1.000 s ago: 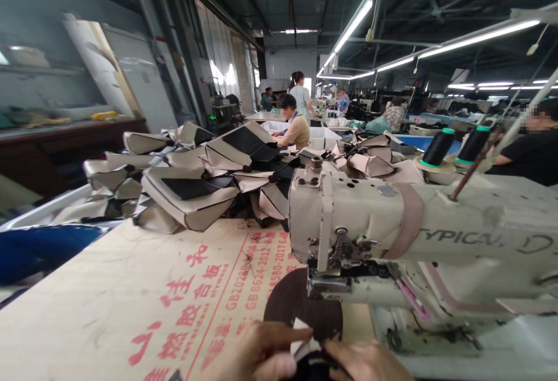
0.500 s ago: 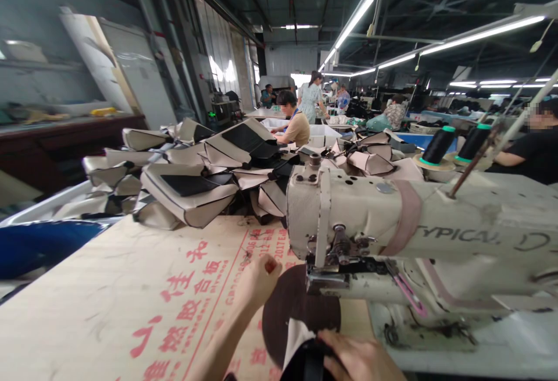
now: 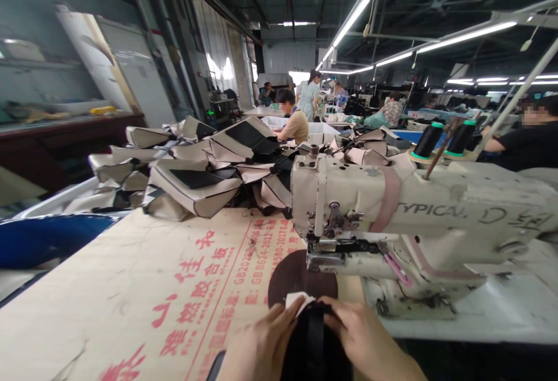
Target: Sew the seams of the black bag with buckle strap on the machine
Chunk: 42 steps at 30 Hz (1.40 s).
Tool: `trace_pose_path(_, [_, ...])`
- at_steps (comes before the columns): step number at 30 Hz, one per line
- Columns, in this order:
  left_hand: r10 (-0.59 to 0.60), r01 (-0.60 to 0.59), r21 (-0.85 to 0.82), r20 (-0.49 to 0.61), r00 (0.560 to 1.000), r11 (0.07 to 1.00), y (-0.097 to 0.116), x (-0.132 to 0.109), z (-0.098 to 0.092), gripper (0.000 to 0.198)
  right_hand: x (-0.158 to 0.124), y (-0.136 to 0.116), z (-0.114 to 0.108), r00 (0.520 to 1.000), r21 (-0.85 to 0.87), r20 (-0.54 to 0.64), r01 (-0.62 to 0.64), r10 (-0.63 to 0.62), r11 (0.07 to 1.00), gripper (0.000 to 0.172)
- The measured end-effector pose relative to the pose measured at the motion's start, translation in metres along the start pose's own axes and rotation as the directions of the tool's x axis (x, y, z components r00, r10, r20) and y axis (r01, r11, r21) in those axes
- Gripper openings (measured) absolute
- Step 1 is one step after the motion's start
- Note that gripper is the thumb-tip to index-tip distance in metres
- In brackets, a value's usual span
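Observation:
Low in the view, my left hand point(image 3: 264, 340) and my right hand point(image 3: 360, 328) grip opposite sides of a black and off-white fabric piece point(image 3: 316, 340). Its off-white flap point(image 3: 299, 304) shows at the top, beside my left fingertips. Both hands are closed on the edges, and the lower part of the piece runs out of view. Just beyond it a dark brown disc point(image 3: 285, 276) lies on the plywood board point(image 3: 174, 288), partly under the arm of a sewing machine point(image 3: 349, 195). The fabric is apart from the needle area.
Behind the board a large heap of sewn beige and black pieces point(image 3: 196, 186) rises. Black thread cones point(image 3: 429, 139) stand beyond the machine. A co-worker in black point(image 3: 529, 142) sits at right; other people work farther back. A blue bin point(image 3: 52, 241) is at left.
My left hand has come down from beside the machine head and taken hold of the fabric piece. My right hand still grips it. The view has shifted slightly.

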State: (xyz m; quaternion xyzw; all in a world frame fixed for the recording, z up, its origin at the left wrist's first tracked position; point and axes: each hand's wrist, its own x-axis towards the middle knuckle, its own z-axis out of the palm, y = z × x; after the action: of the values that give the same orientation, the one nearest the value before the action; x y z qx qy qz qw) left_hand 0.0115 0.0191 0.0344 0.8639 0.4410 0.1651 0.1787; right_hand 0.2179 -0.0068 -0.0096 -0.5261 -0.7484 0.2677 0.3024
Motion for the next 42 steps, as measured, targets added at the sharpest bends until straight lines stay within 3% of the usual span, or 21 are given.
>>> trace_pose_path(3, [0.039,-0.042,0.022,0.135,0.99,0.999,-0.007,0.016,-0.008,0.043,0.003,-0.006,-0.006,0.997,0.036,0.02,0.068,-0.069,0.997,0.031])
trace_pose_path(5, [0.07,-0.083,0.084,0.148,0.987,0.993,-0.013,0.023,-0.015,0.043,0.006,-0.007,-0.006,0.995,0.036,0.008,0.099,-0.099,0.994,0.032])
trace_pose_path(12, [0.241,-0.235,-0.085,0.064,0.968,0.968,-0.022,0.031,-0.017,0.03,0.01,-0.001,0.007,0.991,0.021,-0.098,0.091,-0.088,0.996,0.032])
trace_pose_path(17, [0.298,-0.296,-0.06,0.029,0.954,0.953,-0.025,0.038,-0.013,0.025,0.007,0.0,0.015,0.967,0.0,-0.206,0.155,-0.151,0.988,0.03])
trace_pose_path(22, [0.344,-0.344,-0.078,-0.018,0.939,0.936,-0.021,0.041,-0.007,0.018,0.01,0.004,0.013,0.956,0.026,-0.152,0.257,-0.25,0.966,0.02])
trace_pose_path(25, [0.245,-0.244,-0.12,-0.005,0.97,0.962,-0.01,0.044,-0.003,0.022,0.012,0.006,0.012,0.947,0.007,-0.17,0.278,-0.273,0.961,0.017])
trace_pose_path(28, [0.027,-0.006,-0.275,0.071,0.997,0.961,-0.003,0.051,0.002,0.031,0.013,0.006,0.014,0.937,-0.031,-0.21,0.28,-0.28,0.959,0.022])
trace_pose_path(30, [-0.105,0.176,-0.418,0.189,0.976,0.891,-0.003,0.057,0.006,0.034,0.011,0.005,0.014,0.945,-0.048,-0.192,0.262,-0.266,0.964,0.023])
trace_pose_path(33, [-0.169,0.36,-0.56,0.363,0.916,0.746,-0.01,0.066,0.01,0.033,0.009,0.005,0.015,0.964,-0.029,-0.153,0.214,-0.216,0.976,0.023])
trace_pose_path(37, [-0.197,0.444,-0.606,0.431,0.881,0.66,-0.02,0.07,0.014,0.03,0.007,0.005,0.019,0.977,0.156,-0.211,0.071,-0.037,0.985,0.005])
trace_pose_path(39, [-0.211,0.477,-0.6,0.46,0.863,0.642,-0.023,0.071,0.016,0.029,0.007,0.005,0.021,0.97,0.235,-0.241,0.027,0.032,0.972,0.015])
trace_pose_path(42, [-0.223,0.52,-0.601,0.499,0.837,0.606,-0.026,0.074,0.019,0.03,0.01,0.002,0.022,0.974,0.176,-0.223,0.079,-0.039,0.981,0.021])
